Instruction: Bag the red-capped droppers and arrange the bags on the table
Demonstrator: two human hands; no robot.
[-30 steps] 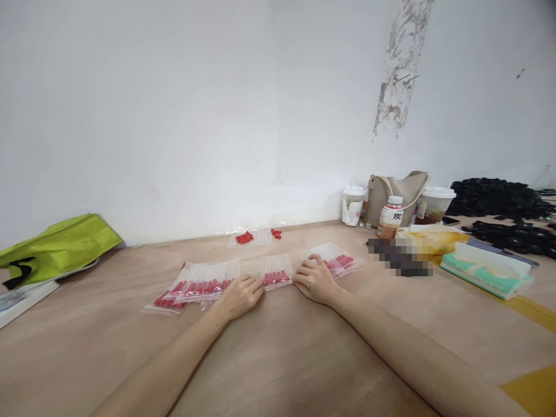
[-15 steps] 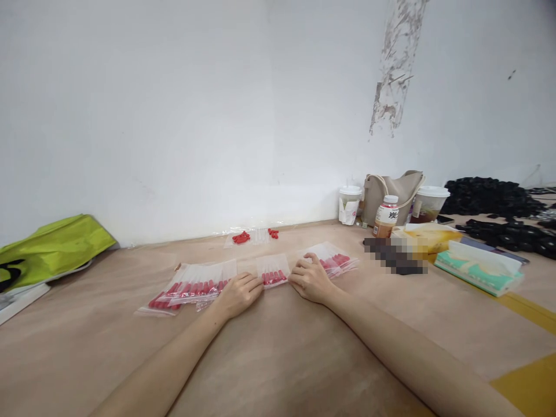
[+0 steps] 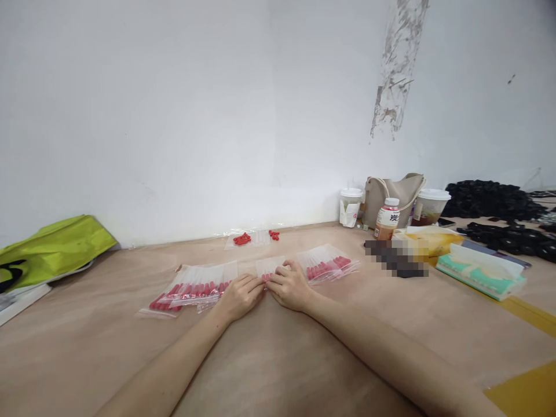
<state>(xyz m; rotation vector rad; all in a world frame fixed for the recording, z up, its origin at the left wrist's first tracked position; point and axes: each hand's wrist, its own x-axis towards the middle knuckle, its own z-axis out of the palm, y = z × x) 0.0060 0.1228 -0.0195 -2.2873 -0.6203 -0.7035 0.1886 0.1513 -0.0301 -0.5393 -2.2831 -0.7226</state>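
Note:
Between my hands lies a small clear zip bag [image 3: 268,265] with red-tipped pieces in it, its near edge mostly covered by my fingers. My left hand [image 3: 242,295] is closed on the left end of that edge. My right hand [image 3: 290,286] is curled over the right part, its fingertips close to the left ones and pressed at the bag. To the left, several filled zip bags [image 3: 197,284] overlap in a spread pile. Another group of filled zip bags [image 3: 328,263] lies just right of my right hand.
Loose red pieces [image 3: 242,238] lie on clear plastic near the wall. At the right stand a lidded cup [image 3: 350,208], a bottle [image 3: 386,219], a grey bag [image 3: 397,194] and a tissue pack [image 3: 480,272]. A yellow-green bag [image 3: 61,246] is at far left.
My right hand has slid left along the zip bag's near edge, toward my left hand, and now covers more of the bag. My left hand has stayed nearly in place.

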